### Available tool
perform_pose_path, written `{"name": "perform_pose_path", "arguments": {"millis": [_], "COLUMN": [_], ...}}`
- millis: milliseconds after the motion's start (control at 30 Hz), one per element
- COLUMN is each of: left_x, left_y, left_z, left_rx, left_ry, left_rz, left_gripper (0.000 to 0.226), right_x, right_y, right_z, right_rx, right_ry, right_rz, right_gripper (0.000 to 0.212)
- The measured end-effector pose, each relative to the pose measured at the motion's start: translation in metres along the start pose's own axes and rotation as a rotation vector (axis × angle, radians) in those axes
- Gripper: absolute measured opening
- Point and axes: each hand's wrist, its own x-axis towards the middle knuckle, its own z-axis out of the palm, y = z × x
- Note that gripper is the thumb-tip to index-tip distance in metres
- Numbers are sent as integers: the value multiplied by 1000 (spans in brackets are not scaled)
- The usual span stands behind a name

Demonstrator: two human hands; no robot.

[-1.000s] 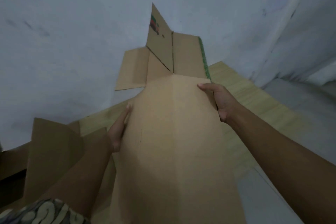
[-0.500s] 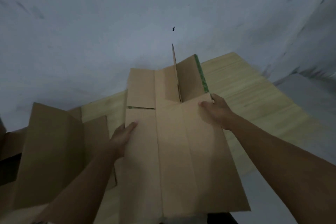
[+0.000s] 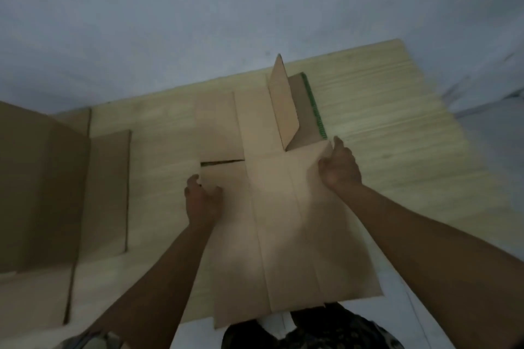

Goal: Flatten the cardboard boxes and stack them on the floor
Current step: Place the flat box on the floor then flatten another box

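A flattened brown cardboard box (image 3: 286, 224) lies low over the pale wooden mat (image 3: 397, 127), its long panel running from my lap toward the wall. One far flap (image 3: 282, 105) stands upright; beside it a flap with a green printed edge (image 3: 314, 105) lies flat. My left hand (image 3: 200, 201) grips the box's left edge, thumb on top. My right hand (image 3: 340, 167) holds the right edge near the green-edged flap, fingers curled over the rim.
More brown cardboard (image 3: 42, 190) lies and leans at the left on the mat. A white wall (image 3: 198, 22) rises right behind the mat. White floor (image 3: 425, 314) shows at the lower right, and my patterned trousers (image 3: 312, 331) at the bottom.
The box has gone from held upright and bulging to lying flat and low over the mat. Both hands came down with it, staying on its edges. The view tilted down.
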Motion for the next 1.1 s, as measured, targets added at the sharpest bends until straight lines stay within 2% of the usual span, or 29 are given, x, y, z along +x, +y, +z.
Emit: {"name": "perform_pose_path", "arguments": {"millis": [100,200,267,333,400,467,567,633,700,767,867,967,1100], "left_x": [0,3,3,3,4,10,28,41,51,58,64,66,64], "left_y": [10,20,27,34,37,36,37,41,45,50,57,55,54], "left_z": [14,24,29,33,35,38,42,44,45,45,46,39,28], "left_rx": [247,397,430,400,379,381,356,337,343,326,256,190,199], "left_ry": [45,90,151,225,257,242,229,236,255,264,278,274,200], "left_rz": [108,236,266,250,282,298,182,96,62,2,-83,-176,-272], "left_gripper": [84,89,103,114,111,93,61,54,51,52,70,97,113], "right_x": [5,6,6,8,9,14,30,42,53,62,65,63,70], "right_y": [7,11,8,4,1,-3,-6,-9,-12,-17,-26,-30,-31], "right_z": [10,20,23,25,27,29,36,38,40,44,47,49,37], "right_rx": [-92,-369,-544,-646,-652,-591,-421,-281,-227,-258,-253,-188,-84], "right_ry": [-7,221,329,353,337,319,290,246,242,260,296,302,219], "right_rz": [-67,-381,-611,-779,-810,-711,-497,-369,-269,-138,64,145,249], "right_gripper": [86,99,97,88,75,68,58,60,48,46,63,70,84]}}
